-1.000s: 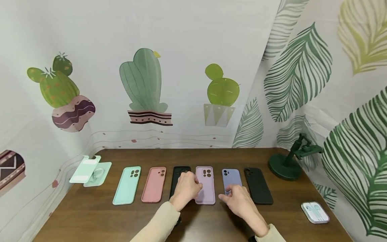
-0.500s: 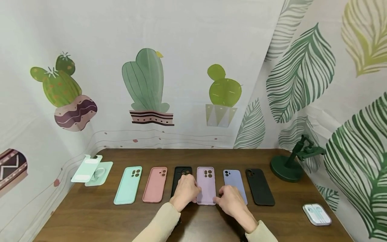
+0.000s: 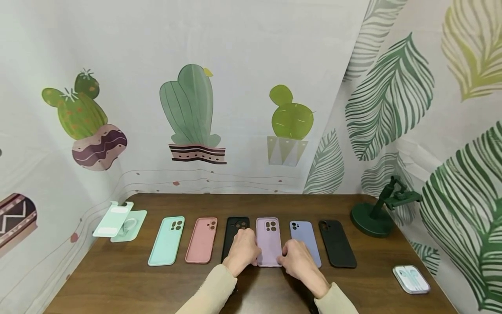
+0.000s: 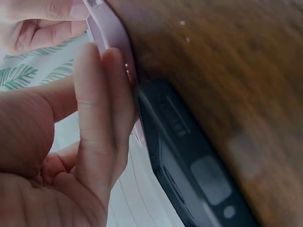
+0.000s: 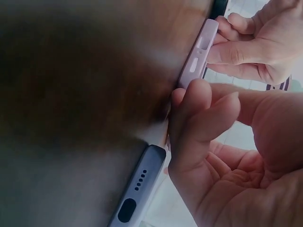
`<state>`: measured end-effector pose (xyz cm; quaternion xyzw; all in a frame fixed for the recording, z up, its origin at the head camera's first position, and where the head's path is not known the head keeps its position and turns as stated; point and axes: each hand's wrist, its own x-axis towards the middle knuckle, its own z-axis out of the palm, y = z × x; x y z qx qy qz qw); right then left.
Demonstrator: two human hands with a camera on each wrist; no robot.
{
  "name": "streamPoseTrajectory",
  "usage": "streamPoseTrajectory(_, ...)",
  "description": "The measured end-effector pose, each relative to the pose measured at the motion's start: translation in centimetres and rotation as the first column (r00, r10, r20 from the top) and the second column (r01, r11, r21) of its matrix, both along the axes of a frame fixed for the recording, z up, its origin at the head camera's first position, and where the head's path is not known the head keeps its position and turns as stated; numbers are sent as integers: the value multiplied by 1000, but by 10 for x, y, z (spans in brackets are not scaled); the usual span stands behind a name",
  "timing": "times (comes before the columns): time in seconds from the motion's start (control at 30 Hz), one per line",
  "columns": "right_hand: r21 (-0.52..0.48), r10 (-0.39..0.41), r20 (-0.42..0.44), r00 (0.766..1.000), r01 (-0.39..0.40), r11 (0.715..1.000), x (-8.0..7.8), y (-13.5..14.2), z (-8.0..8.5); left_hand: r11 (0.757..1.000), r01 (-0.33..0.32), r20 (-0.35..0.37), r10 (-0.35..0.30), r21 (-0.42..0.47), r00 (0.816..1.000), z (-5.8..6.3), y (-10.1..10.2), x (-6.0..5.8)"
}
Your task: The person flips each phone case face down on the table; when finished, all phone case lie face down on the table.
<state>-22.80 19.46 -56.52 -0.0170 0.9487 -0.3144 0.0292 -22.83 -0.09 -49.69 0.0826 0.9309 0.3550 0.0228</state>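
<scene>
A lilac phone case (image 3: 268,244) lies on the table, its camera cutouts at the far end. My left hand (image 3: 243,248) holds its lower left edge; in the left wrist view the fingers (image 4: 97,104) press its side. At the lower right corner, my right hand (image 3: 298,257) grips the case with bent fingers, as the right wrist view shows the fingertips (image 5: 196,94) against its edge. Under and beside the left hand lies a black phone case (image 3: 229,235), partly hidden. A blue phone case (image 3: 307,237) is just right of the right hand.
A mint phone case (image 3: 166,242) and a pink one (image 3: 201,242) lie to the left, a black phone case (image 3: 338,244) to the right. A mint stand (image 3: 119,222), a green stand (image 3: 372,220) and boxed earphones (image 3: 411,279) sit near the table's sides.
My right hand has moved left from over the blue case to the lilac case's lower right corner. The left hand has slid slightly nearer along the left edge.
</scene>
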Motion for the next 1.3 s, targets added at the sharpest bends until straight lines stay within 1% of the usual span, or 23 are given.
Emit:
streamPoseTrajectory(0.13, 0, 5, -24, 1000, -5, 1000, -1, 0, -1, 1000, 2, 3, -2, 0, 1000, 0, 0, 0)
streamPoseTrajectory(0.23, 24, 7, -47, 999, -6, 1000, -2, 0, -2, 1000, 8, 2, -8, 2, 1000, 0, 0, 0)
streamPoseTrajectory(0.37, 50, -8, -65, 998, 11, 999, -2, -1, -2, 1000, 11, 1, -11, -6, 1000, -1, -1, 0)
streamPoseTrajectory(0.47, 46, -21, -69, 997, 25, 999, -1, -2, -1, 1000, 9, 11, -9, -7, 1000, -2, -1, 0)
streamPoseTrajectory(0.67, 32, -26, -92, 995, 29, 999, 1, -2, -1, 999, 24, 5, -24, 34, 1000, -5, -3, -1)
streamPoseTrajectory(0.73, 39, -35, -103, 994, 39, 998, 1, -2, -2, 999, 37, -3, -37, 28, 999, -17, -5, -9)
streamPoseTrajectory(0.77, 44, -38, -113, 993, 43, 998, 1, -1, -3, 998, 41, -3, -41, 37, 999, -18, -5, -10)
streamPoseTrajectory(0.8, 48, -44, -116, 992, 50, 998, 1, -1, -3, 998, 43, 1, -43, 37, 999, -23, -6, -12)
streamPoseTrajectory(0.9, 59, -64, -123, 990, 72, 996, 0, 1, -5, 996, 51, 10, -52, 71, 999, -23, -6, -11)
streamPoseTrajectory(0.97, 58, -63, -130, 989, 71, 996, 0, 2, -5, 993, 42, 30, -45, 114, 999, -12, -5, -3)
streamPoseTrajectory(1.0, 57, -69, -128, 989, 77, 995, 0, 2, -4, 992, 36, 41, -41, 124, 998, -11, -4, -2)
streamPoseTrajectory(1.03, 55, -72, -127, 989, 79, 995, 1, 2, -3, 990, 29, 49, -36, 141, 998, -6, -3, 1)
streamPoseTrajectory(1.1, 41, -72, -137, 988, 78, 996, 3, 2, 1, 989, 9, 77, -21, 148, 997, -4, -1, 2)
streamPoseTrajectory(1.17, 17, -61, -151, 987, 64, 998, 9, 1, 12, 987, -10, 106, -7, 158, 994, -4, 1, 2)
streamPoseTrajectory(1.2, 11, -56, -165, 985, 58, 998, 10, 2, 14, 987, -18, 118, -2, 162, 993, -4, 2, 2)
streamPoseTrajectory(1.3, -17, -42, -168, 985, 39, 999, 20, 0, 34, 986, -24, 143, 0, 163, 990, -3, 4, 2)
